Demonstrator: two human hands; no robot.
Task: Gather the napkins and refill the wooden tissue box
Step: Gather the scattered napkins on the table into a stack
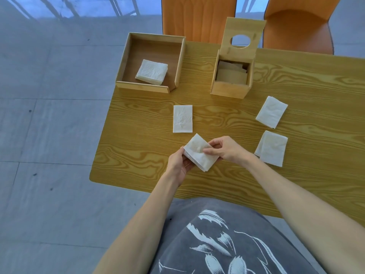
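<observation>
Both hands (pixel 199 155) pinching one crinkled white folded napkin (pixel 199 153), tilted diamond-wise just above the table (pixel 138 155).

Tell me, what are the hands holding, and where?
Both hands hold one folded napkin: the left hand grips its lower-left edge, the right hand pinches its right side.

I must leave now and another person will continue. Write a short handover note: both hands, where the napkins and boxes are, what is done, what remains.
Hands: left hand and right hand together hold one folded napkin stack just above the table.
Things: wooden tissue box stands open, lid tilted up, some napkins already inside. Open tray holds one stack.
Left: three loose napkins on the table, one centre, two right. Put them all in the box; close the lid.
</observation>
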